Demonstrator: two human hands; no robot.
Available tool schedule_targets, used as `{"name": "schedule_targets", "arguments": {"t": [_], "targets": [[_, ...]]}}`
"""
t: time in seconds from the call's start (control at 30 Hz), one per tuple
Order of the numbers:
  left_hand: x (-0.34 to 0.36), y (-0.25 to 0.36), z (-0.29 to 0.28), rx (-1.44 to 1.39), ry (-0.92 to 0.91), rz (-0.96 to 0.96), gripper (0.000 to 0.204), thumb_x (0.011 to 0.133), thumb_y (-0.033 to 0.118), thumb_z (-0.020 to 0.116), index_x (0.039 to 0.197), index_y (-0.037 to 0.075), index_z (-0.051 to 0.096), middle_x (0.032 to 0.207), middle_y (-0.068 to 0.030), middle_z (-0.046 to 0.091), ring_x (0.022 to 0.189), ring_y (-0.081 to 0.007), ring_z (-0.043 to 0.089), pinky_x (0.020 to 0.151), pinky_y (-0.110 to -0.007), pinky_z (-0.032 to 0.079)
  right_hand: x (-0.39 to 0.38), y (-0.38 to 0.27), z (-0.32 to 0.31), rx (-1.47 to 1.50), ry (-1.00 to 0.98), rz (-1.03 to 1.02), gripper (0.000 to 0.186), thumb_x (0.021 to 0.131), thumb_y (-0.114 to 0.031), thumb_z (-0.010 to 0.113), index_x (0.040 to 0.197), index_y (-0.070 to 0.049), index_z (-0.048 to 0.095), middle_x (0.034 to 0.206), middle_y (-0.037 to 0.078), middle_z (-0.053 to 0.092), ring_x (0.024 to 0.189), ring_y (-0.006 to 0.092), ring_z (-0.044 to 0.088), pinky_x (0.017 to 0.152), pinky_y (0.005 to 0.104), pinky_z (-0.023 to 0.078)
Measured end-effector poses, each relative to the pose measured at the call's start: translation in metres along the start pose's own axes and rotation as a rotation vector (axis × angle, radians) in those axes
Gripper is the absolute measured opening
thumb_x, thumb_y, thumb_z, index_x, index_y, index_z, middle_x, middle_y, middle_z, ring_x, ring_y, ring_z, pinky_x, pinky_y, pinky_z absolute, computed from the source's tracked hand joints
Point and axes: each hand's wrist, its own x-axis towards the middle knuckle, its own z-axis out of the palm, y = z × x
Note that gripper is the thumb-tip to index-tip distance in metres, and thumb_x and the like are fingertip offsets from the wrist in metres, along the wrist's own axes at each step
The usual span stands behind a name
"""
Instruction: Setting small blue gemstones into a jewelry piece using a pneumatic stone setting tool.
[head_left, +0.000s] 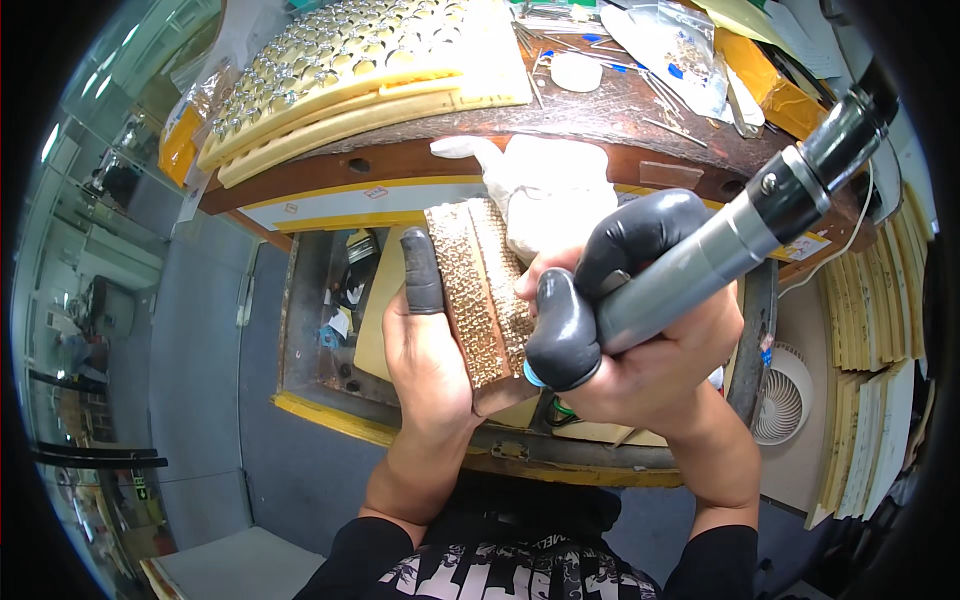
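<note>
Nearest: person's dark top (500,540) w/ pale print, black sleeves, bare forearms reaching up over an open drawer (335,417) w/ yellow front edge. L hand (425,360), black cover on thumb, grasps a block (475,290): thumb along its L side, rest of that hand mostly hidden behind. Block is mid-view above the drawer, top end leaning slightly L; rough gold bits in two bands w/ a smoother brownish strip btw, plain brown at the lower end. R hand (655,365), black covers on thumb & index, is closed round a grey-and-black handpiece (700,260), slanting from block side to upper R. Its tip is hidden by the fingers, so can't tell if it touches the block. Small blue bit (535,373) shows by R thumb.

In drawer: pale board (375,320) plus dark odds & ends, too small to tell.

Just past block, a white wrapped lump (555,190) at the edge of the brown bench (640,120). On bench, L: pale tray (490,85) w/ rows of shiny round pcs. R: white tub (576,72), thin rods (664,95), clear bag (680,45), orange pkt (775,85).

Off R: white fan (785,400), stacked boards (870,310).
</note>
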Motion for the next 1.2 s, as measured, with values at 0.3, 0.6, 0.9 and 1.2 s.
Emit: {"name": "schedule_targets", "arguments": {"t": [0.3, 0.6, 0.9, 1.2], "targets": [[0.001, 0.003, -0.007, 0.007, -0.087, 0.006, 0.051, 0.108, 0.040, 0.036, 0.109, -0.004, 0.062, 0.090, -0.0120, 0.071, 0.074, -0.0161, 0.070, 0.064, -0.028, 0.058, 0.003, -0.001, -0.003, -0.021, -0.011, -0.022, 0.010, 0.074, 0.003, 0.072, 0.077, 0.006, 0.063, 0.072, 0.009, 0.065, 0.063, 0.0137, 0.066, 0.055, 0.0257, 0.053], [0.000, -0.001, -0.001, -0.030, -0.020, 0.000, 0.051, 0.107, 0.040, 0.037, 0.109, -0.004, 0.063, 0.091, -0.0126, 0.071, 0.075, -0.0167, 0.071, 0.065, -0.028, 0.059, 0.004, -0.003, -0.001, -0.024, -0.004, 0.002, 0.012, 0.074, 0.002, 0.073, 0.074, 0.006, 0.062, 0.070, 0.011, 0.067, 0.061, 0.0150, 0.067, 0.055, 0.0268, 0.054], [0.002, 0.001, -0.007, 0.052, -0.071, -0.014, 0.049, 0.107, 0.039, 0.038, 0.110, -0.004, 0.061, 0.092, -0.0125, 0.070, 0.075, -0.0166, 0.070, 0.065, -0.027, 0.058, 0.002, 0.001, -0.001, -0.021, -0.011, -0.014, 0.016, 0.075, 0.002, 0.073, 0.081, 0.007, 0.060, 0.073, 0.012, 0.067, 0.063, 0.0144, 0.067, 0.056, 0.0268, 0.055], [0.001, -0.001, -0.004, 0.028, 0.018, -0.013, 0.049, 0.107, 0.039, 0.038, 0.110, -0.004, 0.062, 0.092, -0.0124, 0.070, 0.075, -0.0165, 0.070, 0.065, -0.027, 0.058, 0.002, 0.000, -0.001, -0.025, -0.037, -0.027, 0.019, 0.076, 0.002, 0.073, 0.083, 0.008, 0.057, 0.072, 0.011, 0.067, 0.063, 0.0145, 0.067, 0.056, 0.0276, 0.056]]}}
